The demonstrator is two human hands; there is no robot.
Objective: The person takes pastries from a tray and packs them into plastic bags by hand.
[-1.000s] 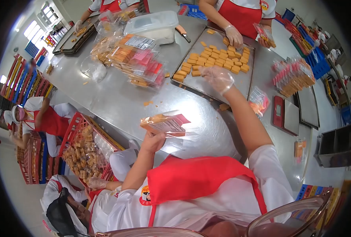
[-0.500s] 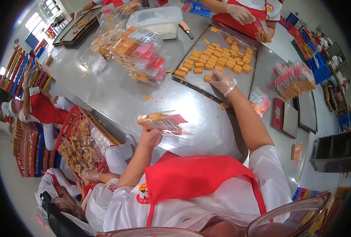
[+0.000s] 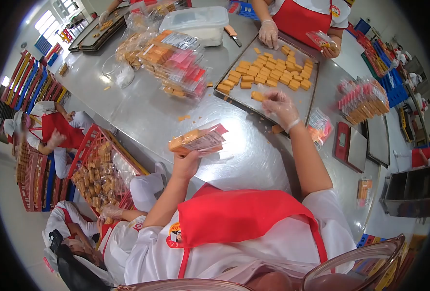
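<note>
My left hand [image 3: 187, 164] is closed round the lower edge of a clear plastic pack [image 3: 198, 140], which has a printed label, a pink flap and orange-brown biscuit pieces inside. The pack is held above the steel table. My right hand [image 3: 281, 109], in a clear glove, pinches one biscuit piece [image 3: 258, 96] between thumb and fingers, over the near edge of a metal tray [image 3: 299, 99]. Rows of loose biscuit pieces [image 3: 268, 70] lie on that tray, just beyond my right hand.
Filled packs [image 3: 173, 60] are heaped left of the tray, near a lidded plastic tub [image 3: 195, 24] and a knife [image 3: 233, 35]. More packs [image 3: 362, 102] stand right, by a red scale [image 3: 342, 140]. Co-workers stand across and left, beside a red crate [image 3: 86, 145].
My right hand has drawn back slightly toward me, with a biscuit piece lifted in its fingers. The pack in my left hand has tilted a little. The co-worker's gloved hand opposite has returned to the tray.
</note>
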